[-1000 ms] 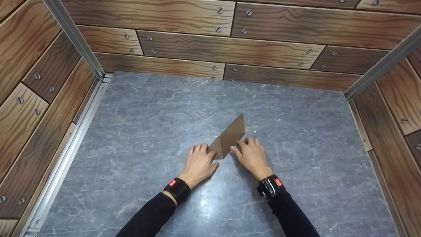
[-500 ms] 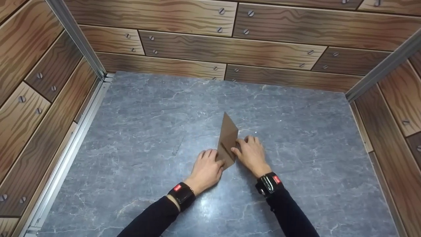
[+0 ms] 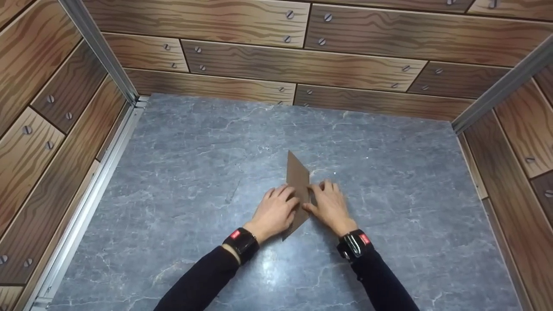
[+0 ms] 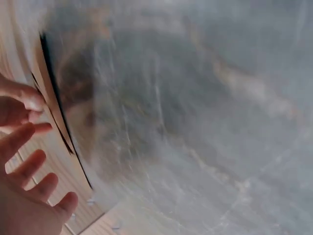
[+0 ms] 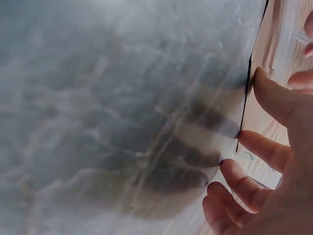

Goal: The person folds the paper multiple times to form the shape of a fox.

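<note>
A flat brown piece of cardboard (image 3: 297,175) stands on edge, tilted, on the grey table, between the two hands. My left hand (image 3: 274,210) is at its left side in the head view, with the fingers against it; part of the cardboard is hidden behind them. In the left wrist view the fingers of the left hand (image 4: 29,191) look spread and mostly straight. Across from it, my right hand (image 3: 330,205) holds the right edge with thumb and index finger. The right wrist view shows this hand (image 5: 279,152) with thumb and fingertips at the dark edge.
The grey marbled table top (image 3: 207,155) spreads around the hands. Wood-patterned panels (image 3: 242,60) close it in at the back, left and right. Metal corner posts (image 3: 99,47) and a pale rail (image 3: 93,190) run along the sides.
The cardboard has turned, so its far corner swung left and its near end came toward me. My left hand has shifted right along it. My right hand has stayed almost in place.
</note>
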Available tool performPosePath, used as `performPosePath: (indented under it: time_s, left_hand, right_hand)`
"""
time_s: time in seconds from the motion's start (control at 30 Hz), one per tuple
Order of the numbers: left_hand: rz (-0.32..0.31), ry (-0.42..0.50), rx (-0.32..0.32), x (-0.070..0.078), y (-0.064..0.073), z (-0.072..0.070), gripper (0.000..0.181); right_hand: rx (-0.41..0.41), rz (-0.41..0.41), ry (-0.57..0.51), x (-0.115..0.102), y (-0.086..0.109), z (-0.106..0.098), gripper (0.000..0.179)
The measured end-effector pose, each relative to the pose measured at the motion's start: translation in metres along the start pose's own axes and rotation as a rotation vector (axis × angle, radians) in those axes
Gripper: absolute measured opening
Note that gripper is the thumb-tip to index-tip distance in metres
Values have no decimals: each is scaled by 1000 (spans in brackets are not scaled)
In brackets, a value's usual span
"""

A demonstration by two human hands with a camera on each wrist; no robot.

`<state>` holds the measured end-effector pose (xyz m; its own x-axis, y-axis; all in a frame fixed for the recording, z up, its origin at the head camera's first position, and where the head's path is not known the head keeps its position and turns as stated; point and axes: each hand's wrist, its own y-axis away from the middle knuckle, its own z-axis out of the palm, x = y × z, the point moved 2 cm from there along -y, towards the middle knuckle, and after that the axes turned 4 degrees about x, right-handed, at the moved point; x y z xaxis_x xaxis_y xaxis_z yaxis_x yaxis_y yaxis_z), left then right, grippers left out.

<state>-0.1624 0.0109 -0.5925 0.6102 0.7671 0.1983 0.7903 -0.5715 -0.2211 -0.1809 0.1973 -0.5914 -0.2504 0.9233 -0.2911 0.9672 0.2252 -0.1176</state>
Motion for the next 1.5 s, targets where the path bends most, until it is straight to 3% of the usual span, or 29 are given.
performPosePath:
  time_s: [0.2, 0.37, 0.5, 0.63, 0.83, 0.93, 1.17, 1.33, 1.5]
  left_hand:
    - [-12, 12, -84, -9, 1, 6, 43]
    - [-21, 35, -110, -10, 4, 8, 48]
    - [-18, 44, -120, -10, 4, 8, 48]
    - [-14, 44, -123, -9, 4, 8, 48]
    - [-24, 43, -144, -10, 5, 10, 50]
    - [-30, 43, -152, -10, 5, 10, 51]
    - [-19, 50, -123, -10, 6, 10, 51]
    - [-82, 196, -25, -14, 4, 11, 48]
    - [-288, 485, 86, -20, -3, 7, 61]
  right_hand:
    - [-36, -5, -80, 2, 4, -1, 62]
    - [-62, 112, -166, 8, -8, -2, 65]
    - [-26, 180, -172, 11, -21, -1, 60]
    - [27, 187, -159, 7, -30, 3, 51]
    - [96, 200, -228, 0, -33, 9, 41]
    - [96, 249, -317, -1, -36, 10, 37]
    - [105, 418, -650, 3, -41, 10, 25]
    - [70, 485, -801, 5, -38, 11, 21]
    - [59, 501, -873, 6, -32, 7, 23]
